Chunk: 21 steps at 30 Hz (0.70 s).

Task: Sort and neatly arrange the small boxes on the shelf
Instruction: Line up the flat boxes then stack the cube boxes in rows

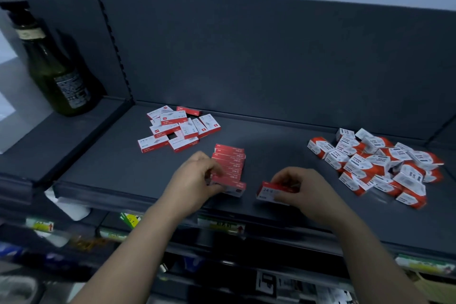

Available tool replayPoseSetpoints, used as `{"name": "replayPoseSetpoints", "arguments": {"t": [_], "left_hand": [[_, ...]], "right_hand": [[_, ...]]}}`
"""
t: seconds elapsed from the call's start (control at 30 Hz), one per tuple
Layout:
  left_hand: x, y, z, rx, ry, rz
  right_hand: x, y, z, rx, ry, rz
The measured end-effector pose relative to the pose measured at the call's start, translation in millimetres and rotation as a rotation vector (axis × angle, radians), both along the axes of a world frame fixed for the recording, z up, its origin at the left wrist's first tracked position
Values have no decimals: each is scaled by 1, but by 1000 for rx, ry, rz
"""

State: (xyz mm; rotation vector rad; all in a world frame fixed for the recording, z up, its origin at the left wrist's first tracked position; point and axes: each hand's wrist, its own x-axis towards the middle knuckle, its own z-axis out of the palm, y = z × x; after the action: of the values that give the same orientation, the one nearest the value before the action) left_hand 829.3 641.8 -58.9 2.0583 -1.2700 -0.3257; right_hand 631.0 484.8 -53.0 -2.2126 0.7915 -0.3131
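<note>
My left hand has its fingers curled round the nearest box of the red row on the shelf; my right hand pinches a red-and-white box just beside it; a loose heap lies beyond the left fingers; orange-and-white boxes lie well right of the right fingers.

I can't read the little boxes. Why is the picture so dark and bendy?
Head view: the light is dim and bluish, so print on the red boxes is soft; the wide lens bows the back panel; the price tags below smear with blur; the bottle throws a soft shadow behind it.
</note>
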Motion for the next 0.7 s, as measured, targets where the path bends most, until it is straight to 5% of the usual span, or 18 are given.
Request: {"name": "replayPoseSetpoints", "arguments": {"t": [0.7], "left_hand": [[32, 20, -6, 110, 127, -135]], "right_hand": [[35, 71, -21, -13, -104, -166]]}}
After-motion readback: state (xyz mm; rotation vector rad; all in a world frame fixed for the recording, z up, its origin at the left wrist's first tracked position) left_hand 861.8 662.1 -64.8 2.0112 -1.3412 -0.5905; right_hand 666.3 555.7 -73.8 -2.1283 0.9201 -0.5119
